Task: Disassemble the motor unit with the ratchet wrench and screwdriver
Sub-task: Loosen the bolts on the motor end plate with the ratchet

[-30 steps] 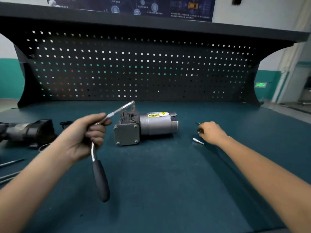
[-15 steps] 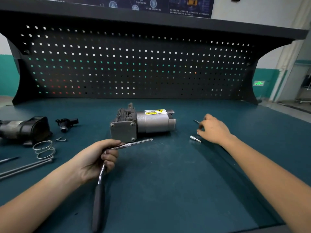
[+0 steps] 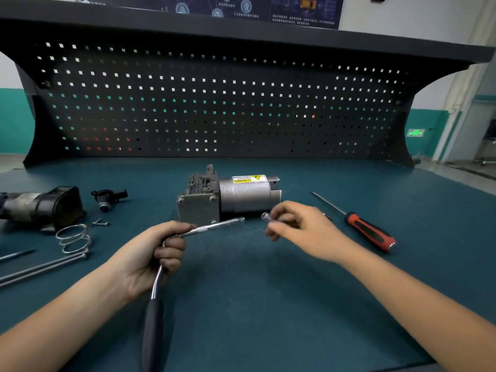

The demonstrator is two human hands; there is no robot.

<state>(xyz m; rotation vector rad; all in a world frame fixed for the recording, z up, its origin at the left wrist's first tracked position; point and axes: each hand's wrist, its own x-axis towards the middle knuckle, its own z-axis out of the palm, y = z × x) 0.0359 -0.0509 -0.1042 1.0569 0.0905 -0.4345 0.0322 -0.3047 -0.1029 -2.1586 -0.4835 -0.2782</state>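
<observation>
Fitting, by appearance, a socket (image 3: 265,216) onto the ratchet wrench (image 3: 152,326) | left hand (image 3: 150,253) grips wrench near its head | right hand (image 3: 303,229) pinches socket just right of extension tip (image 3: 241,219) | motor unit (image 3: 241,196) centre, just beyond hands | next: align and seat socket squarely.

a dark teal surface (image 3: 268,304) meets a black pegboard (image 3: 214,103) dotted with square holes, topped by a dark shelf (image 3: 241,30). behind hangs a blue poster (image 3: 295,9) on a white wall (image 3: 402,14) with a teal lower band; a green sign (image 3: 415,132) glows at right.
</observation>
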